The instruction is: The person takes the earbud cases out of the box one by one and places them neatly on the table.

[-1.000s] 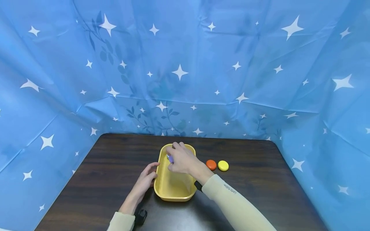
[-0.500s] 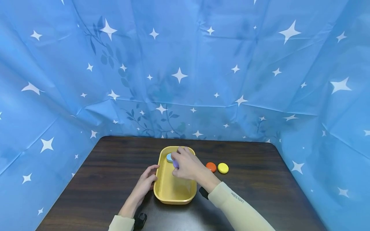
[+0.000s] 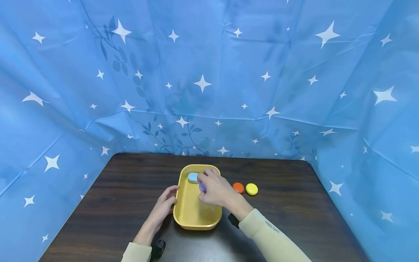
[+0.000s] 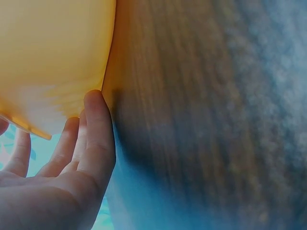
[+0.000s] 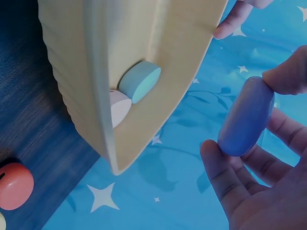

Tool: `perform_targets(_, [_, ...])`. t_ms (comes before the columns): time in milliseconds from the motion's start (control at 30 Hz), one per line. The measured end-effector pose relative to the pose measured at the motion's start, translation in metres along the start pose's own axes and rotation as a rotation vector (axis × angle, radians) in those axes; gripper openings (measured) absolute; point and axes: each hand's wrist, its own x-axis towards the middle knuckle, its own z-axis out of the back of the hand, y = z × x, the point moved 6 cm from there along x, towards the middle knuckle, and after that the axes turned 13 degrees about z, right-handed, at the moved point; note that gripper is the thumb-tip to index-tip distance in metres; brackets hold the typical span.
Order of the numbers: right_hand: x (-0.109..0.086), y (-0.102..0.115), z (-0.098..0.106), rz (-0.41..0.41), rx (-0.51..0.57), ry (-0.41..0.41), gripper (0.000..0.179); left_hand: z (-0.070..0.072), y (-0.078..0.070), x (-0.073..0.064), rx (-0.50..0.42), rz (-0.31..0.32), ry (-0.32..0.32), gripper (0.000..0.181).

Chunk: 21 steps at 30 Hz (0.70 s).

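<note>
My right hand (image 3: 216,188) is over the far right part of a yellow tray (image 3: 191,214), pinching a smooth purple disc (image 5: 247,117) on edge between thumb and fingertips. Inside the tray's far end sits a light blue disc (image 3: 193,177). Beside it, the right wrist view shows a pale pink disc (image 5: 120,108), which my right hand hides in the head view. At the tray's left side, my left hand (image 3: 161,207) touches the wall with its fingers extended; the left wrist view shows fingertips (image 4: 96,98) against the outer surface.
An orange-red disc (image 3: 238,187) and a yellow disc (image 3: 251,189) lie side by side on the dark wooden table (image 3: 294,214), right of the tray. A blue curtain with white stars (image 3: 203,83) hangs behind the table and along both sides.
My right hand has drawn back to the right with the purple disc, away from the tray's far left corner. The light blue disc has come into view there. My left hand stays at the tray.
</note>
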Motion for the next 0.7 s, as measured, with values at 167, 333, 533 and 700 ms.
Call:
perform_targets(167, [-0.002, -0.003, 0.001, -0.018, -0.005, 0.003, 0.026, 0.0, -0.002, 0.002, 0.004, 0.001, 0.0, 0.053])
perform_targets(333, [-0.004, -0.004, 0.002, -0.02, 0.005, 0.002, 0.025, 0.001, -0.003, 0.003, 0.011, 0.006, -0.005, 0.053])
perform_targets(533, [-0.009, -0.007, 0.003, -0.02, 0.017, -0.003, 0.025, 0.0, -0.001, 0.001, 0.012, 0.006, 0.005, 0.053])
perform_targets(700, [-0.013, -0.01, 0.004, -0.03, 0.019, 0.0, 0.026, 0.0, 0.0, -0.001, 0.008, 0.005, 0.004, 0.053])
